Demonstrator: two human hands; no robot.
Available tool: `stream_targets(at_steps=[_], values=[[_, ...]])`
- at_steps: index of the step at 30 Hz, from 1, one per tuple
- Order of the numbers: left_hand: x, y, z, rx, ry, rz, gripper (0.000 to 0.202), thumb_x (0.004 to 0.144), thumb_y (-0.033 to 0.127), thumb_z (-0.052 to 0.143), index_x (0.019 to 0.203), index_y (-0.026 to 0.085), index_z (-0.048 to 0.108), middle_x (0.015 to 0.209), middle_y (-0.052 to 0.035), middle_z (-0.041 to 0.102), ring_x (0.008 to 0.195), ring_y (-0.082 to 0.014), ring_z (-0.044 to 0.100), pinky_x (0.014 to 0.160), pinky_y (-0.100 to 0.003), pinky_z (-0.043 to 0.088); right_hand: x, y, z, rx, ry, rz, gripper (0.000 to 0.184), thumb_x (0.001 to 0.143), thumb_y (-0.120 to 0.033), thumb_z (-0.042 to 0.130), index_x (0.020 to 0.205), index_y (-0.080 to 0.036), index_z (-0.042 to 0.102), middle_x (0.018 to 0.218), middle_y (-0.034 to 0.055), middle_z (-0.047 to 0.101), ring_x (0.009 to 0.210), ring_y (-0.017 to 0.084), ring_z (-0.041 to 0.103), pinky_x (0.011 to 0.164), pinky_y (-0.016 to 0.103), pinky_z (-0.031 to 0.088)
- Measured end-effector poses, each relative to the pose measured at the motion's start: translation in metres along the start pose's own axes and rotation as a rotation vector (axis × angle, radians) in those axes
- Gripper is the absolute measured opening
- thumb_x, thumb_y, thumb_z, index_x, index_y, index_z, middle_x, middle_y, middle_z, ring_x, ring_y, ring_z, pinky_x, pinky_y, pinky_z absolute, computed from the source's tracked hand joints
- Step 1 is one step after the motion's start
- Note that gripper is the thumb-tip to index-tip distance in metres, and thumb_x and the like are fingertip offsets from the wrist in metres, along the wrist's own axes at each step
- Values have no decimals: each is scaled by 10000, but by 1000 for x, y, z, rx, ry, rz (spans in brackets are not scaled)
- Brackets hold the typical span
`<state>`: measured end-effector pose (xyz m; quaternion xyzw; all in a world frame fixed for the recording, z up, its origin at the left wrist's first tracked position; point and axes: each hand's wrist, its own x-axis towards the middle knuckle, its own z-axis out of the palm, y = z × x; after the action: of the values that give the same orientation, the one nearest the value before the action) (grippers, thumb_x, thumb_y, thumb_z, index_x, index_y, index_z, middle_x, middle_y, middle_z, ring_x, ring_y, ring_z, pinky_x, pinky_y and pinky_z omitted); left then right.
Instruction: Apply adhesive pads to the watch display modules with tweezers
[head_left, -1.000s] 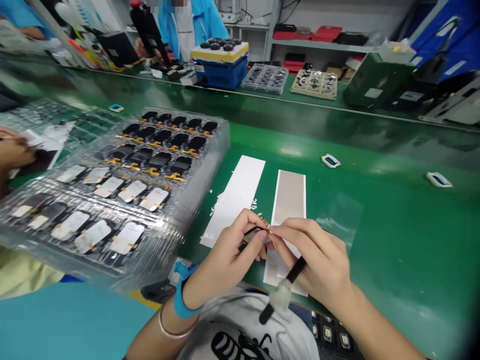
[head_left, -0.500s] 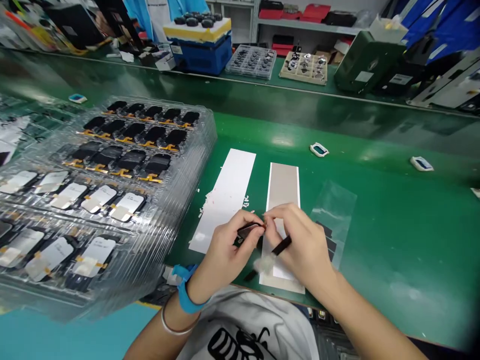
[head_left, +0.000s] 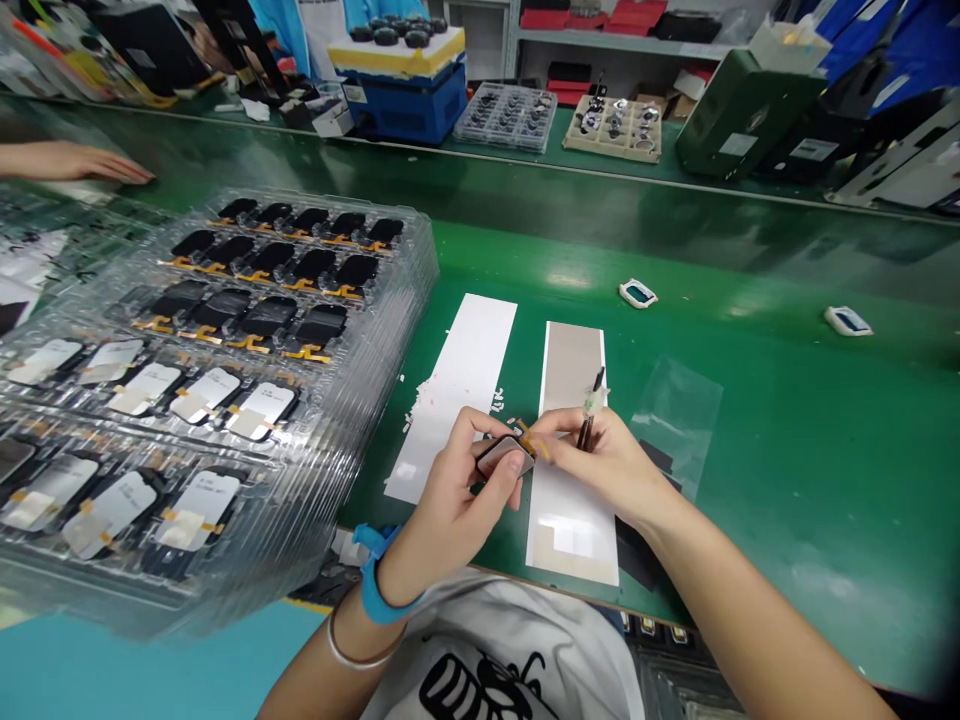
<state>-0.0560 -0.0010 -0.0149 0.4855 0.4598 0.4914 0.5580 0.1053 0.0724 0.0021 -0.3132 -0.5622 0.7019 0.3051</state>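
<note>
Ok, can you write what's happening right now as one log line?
left hand: pinches small screen part | right hand: holds black stick tool, touches part's orange tab | beneath: grey strip | left side: tray stack

Stacked clear trays (head_left: pixel 364 415) of dark parts at left, blue crate (head_left: pixel 409 108) and green machine (head_left: pixel 739 112) across the green belt (head_left: pixel 787 430)

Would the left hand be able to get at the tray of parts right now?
Likely yes for reach: the tray sits just beside the left hand, nothing between. But that hand is pinching a small part.
</note>
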Motion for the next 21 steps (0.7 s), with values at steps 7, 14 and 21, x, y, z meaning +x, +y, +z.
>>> stream_targets(at_steps=[7,14,21], values=[[0,-1,0,19,-8,-10,143,1035,353,478,1033,231,403,676,63,503,574,-87,435,516,-196,337,0,1,-3,22,2,31,222,840,-377,761,749,-175,736,693,14,726,653,141,697,670,259,595],[1,-5,0,-11,-4,-4,161,1034,369,478,1045,232,394,666,73,435,578,-94,405,521,-212,300,0,3,0,-13,31,17,266,814,-441,774,740,-188,734,697,17,732,630,142,690,663,273,598],[0,-2,-1,-51,-49,-11,171,1047,402,425,1056,236,384,679,61,450,616,-112,405,551,-226,306,-2,3,2,-237,100,-46,331,844,-502,714,763,-182,718,550,-3,620,477,115,521,437,233,396]])
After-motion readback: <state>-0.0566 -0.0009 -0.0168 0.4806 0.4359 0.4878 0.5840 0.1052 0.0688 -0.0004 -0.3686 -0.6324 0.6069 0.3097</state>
